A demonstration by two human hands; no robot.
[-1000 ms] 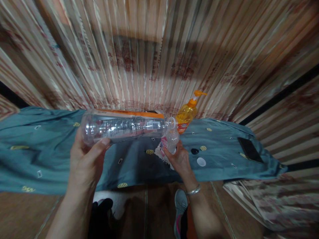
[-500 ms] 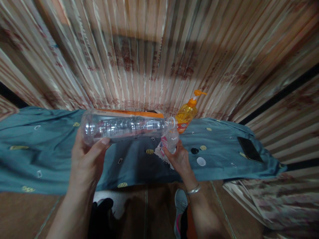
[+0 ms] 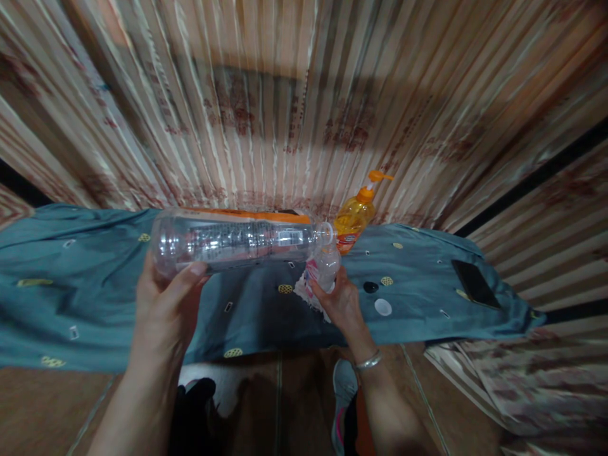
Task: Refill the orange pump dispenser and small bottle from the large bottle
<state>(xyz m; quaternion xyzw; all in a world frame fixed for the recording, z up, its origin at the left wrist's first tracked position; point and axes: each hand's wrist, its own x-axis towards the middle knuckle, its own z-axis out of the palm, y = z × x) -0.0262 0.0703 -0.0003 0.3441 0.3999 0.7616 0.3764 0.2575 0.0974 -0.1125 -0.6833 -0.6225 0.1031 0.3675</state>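
My left hand (image 3: 168, 294) is closed round the base end of a large clear plastic bottle (image 3: 237, 244) with an orange-edged label. The bottle lies almost level in the air, its mouth pointing right. My right hand (image 3: 338, 296) grips a small clear plastic bottle (image 3: 325, 267) with a pink-and-white label, held upright below the large bottle's neck. The two mouths meet or nearly meet; I cannot tell whether they touch. Any liquid inside the large bottle is hard to make out. Beneath the small bottle is a whitish cloth (image 3: 302, 290), partly hidden.
Behind the small bottle stands an orange pump bottle (image 3: 352, 221) of yellow liquid. A black cap (image 3: 371, 287), a white cap (image 3: 383, 307) and a dark phone-like slab (image 3: 475, 283) lie to the right on the teal cloth (image 3: 418, 316). A pleated curtain (image 3: 285, 126) hangs behind.
Hardly anything differs. The large bottle has shifted very slightly left; both hands keep their grips.
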